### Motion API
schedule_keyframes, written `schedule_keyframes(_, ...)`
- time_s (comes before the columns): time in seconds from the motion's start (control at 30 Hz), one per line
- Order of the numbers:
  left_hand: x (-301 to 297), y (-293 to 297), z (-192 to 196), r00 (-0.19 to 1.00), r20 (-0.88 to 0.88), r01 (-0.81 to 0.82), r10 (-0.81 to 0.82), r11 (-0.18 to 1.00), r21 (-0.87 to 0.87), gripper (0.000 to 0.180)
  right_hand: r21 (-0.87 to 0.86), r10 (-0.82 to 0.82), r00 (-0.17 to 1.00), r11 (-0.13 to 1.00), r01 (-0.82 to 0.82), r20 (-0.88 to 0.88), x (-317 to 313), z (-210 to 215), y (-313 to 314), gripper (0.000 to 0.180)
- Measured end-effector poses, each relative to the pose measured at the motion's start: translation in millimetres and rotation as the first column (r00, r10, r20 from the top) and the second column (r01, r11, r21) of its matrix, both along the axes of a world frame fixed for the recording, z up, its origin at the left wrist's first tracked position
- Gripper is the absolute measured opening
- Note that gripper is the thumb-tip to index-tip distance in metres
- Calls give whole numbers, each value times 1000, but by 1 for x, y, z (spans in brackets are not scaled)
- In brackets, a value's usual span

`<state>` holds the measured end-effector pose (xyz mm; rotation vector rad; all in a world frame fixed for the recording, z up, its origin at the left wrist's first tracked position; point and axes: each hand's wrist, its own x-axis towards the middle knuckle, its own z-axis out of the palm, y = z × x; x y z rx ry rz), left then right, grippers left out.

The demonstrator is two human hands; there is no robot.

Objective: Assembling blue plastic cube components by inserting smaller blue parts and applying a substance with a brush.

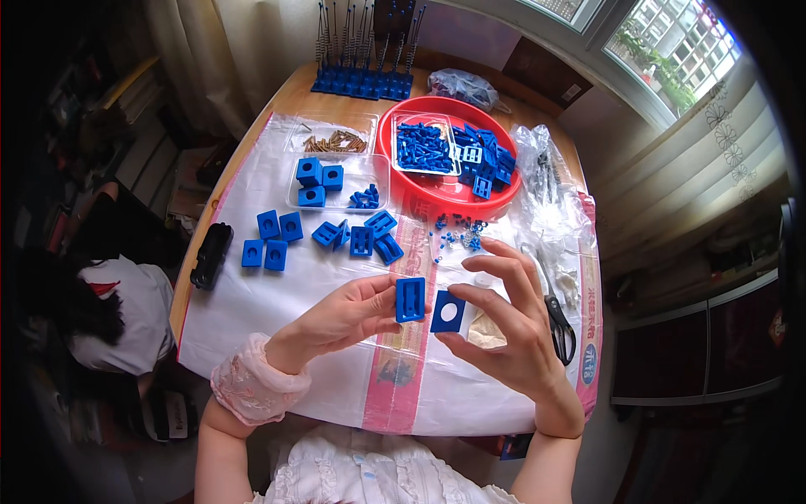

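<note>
And up front, two blue pcs are held over the desk [295, 99], just beside each other, thin gap seen btwn. By the L hand [357, 312], a slotted block [410, 300] is pinched at its left edge, thumb vs. fingers; that grip is closed on it. By the R hand [514, 332], a square plate [436, 312] w/ a round hole is held, thumb at bottom, index at top, other fingers spread; grip closed on the plate. Both prob. light, stiff plastic, a bit slick, not esp. fragile; best taken by the outer edges, w/ slot & hole kept clear. R of that hand, black-handled scissors [561, 329] are laid. Farther up, slotted pcs [362, 241] are bunched mid-desk, four holed blocks [274, 255] are grouped to the L, a black case [211, 256] is parked near the edge; tiny bits [458, 233] are scattered R of centre. Beyond: a clear box [386, 181] is loaded w/ three more blocks [311, 196], brass-coloured pins [337, 141] are heaped behind, a red basin [437, 203] is filled w/ blue parts [424, 148]. At the very back, a blue rack [361, 82] is topped w/ upright springy rods [346, 42].
</note>
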<state>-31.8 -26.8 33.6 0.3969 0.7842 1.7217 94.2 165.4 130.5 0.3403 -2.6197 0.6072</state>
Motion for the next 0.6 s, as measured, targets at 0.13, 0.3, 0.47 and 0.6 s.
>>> schedule_keyframes(0.13,9,9,-12,985,161,66,-69,997,26,41,4,4,999,1000,-4,40,-2,-4,-1,39)
schedule_keyframes(0.3,16,8,-24,964,250,83,-85,996,18,37,19,18,997,1000,-20,71,-8,-11,1,38)
schedule_keyframes(0.47,16,9,-27,961,269,53,-65,997,53,34,5,24,994,1000,-25,103,-11,-21,0,38)
schedule_keyframes(0.6,18,10,-35,951,306,16,-39,997,76,31,20,31,994,999,-33,100,-15,-25,-1,39)
